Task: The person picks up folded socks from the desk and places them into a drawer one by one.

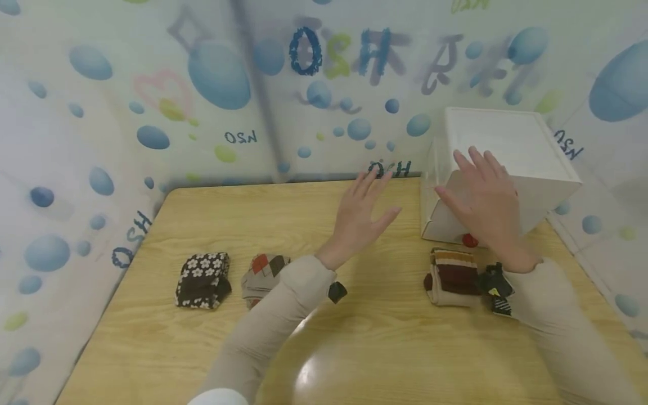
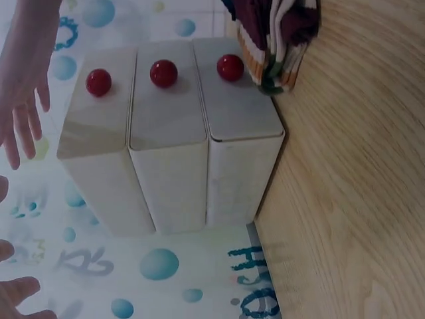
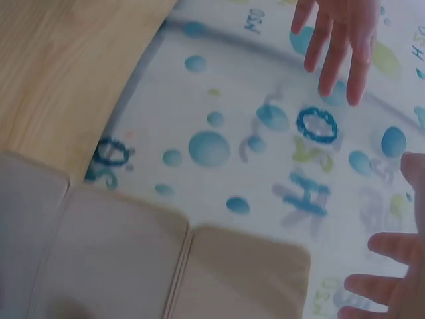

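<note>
Both hands are raised over the table with fingers spread and nothing in them. My left hand (image 1: 358, 216) hovers over the middle of the table, left of a white drawer cabinet (image 1: 511, 138). In the head view my right hand (image 1: 486, 205) overlaps the cabinet's front. Folded brown-and-cream striped socks (image 1: 455, 281) lie below it, in front of the cabinet. Beside them, dark socks (image 1: 497, 281) are partly covered by my right sleeve. Grey argyle socks (image 1: 260, 275) and a dark sock piece (image 1: 337, 292) show around my left sleeve. Black flowered socks (image 1: 202, 281) lie farthest left.
Three drawers with red knobs (image 2: 163, 73) face out in the left wrist view, all closed. The cabinet stands at the table's back right corner. Patterned walls (image 1: 324, 124) rise close behind the wooden table (image 1: 374, 337) and along its sides.
</note>
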`<action>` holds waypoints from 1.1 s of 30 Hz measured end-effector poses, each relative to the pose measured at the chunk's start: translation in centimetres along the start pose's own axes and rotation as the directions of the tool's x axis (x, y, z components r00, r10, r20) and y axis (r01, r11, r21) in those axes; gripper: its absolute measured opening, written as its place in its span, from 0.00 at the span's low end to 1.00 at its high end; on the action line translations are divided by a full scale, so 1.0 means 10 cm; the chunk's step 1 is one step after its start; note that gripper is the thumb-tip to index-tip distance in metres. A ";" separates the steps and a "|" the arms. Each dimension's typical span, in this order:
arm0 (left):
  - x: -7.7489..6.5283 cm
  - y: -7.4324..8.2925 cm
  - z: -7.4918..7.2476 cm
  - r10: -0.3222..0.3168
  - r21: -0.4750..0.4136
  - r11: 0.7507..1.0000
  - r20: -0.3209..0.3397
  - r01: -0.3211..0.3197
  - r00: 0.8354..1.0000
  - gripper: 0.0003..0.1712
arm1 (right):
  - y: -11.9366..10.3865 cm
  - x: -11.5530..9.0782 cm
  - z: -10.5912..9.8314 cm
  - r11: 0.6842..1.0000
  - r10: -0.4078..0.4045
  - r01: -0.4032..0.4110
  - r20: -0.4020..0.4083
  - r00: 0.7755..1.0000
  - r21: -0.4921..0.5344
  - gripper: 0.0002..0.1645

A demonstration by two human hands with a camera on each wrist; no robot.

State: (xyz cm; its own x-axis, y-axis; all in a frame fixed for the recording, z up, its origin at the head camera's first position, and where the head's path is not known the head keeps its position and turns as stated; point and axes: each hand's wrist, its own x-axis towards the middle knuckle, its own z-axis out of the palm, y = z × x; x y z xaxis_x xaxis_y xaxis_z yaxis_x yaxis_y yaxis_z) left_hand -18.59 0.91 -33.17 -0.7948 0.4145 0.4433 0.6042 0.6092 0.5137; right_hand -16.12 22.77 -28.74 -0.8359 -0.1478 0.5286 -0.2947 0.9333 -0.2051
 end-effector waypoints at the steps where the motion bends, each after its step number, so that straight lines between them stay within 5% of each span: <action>1: 0.01 0.04 0.01 0.007 -0.012 1.000 0.011 -0.007 1.000 0.34 | 0.05 -0.02 -0.03 1.000 -0.006 0.006 -0.025 1.000 0.008 0.42; 5: 0.09 0.19 0.07 0.063 -0.034 0.998 0.057 -0.061 0.996 0.34 | 0.26 -0.11 -0.15 0.996 0.052 -0.050 -0.034 0.998 0.075 0.42; 15: 0.45 0.49 0.16 0.203 0.125 0.965 0.195 -0.230 0.960 0.34 | 0.73 -0.23 -0.40 0.979 0.195 -0.198 0.066 0.979 0.040 0.40; 23: 0.79 0.56 0.21 0.144 0.031 0.987 0.297 -0.160 0.944 0.35 | 1.02 -0.20 -0.51 0.955 0.295 -0.295 0.131 0.947 -0.020 0.42; 28: 0.96 0.60 0.25 0.104 -0.007 0.994 0.330 -0.107 0.938 0.34 | 1.27 -0.21 -0.51 0.944 0.313 -0.326 0.172 0.934 0.050 0.40; 33: 1.06 0.64 0.33 0.006 0.013 1.000 0.404 -0.013 0.915 0.34 | 1.49 -0.24 -0.41 0.916 0.334 -0.372 0.229 0.914 0.151 0.36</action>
State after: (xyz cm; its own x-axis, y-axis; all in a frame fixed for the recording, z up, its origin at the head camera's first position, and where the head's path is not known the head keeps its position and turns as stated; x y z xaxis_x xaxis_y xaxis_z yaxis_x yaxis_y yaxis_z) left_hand -23.34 11.40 -27.59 -0.7464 0.6561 0.1118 0.6134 0.6128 0.4982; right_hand -16.58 38.43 -29.66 -0.9687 0.1018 0.2262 -0.0284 0.8603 -0.5089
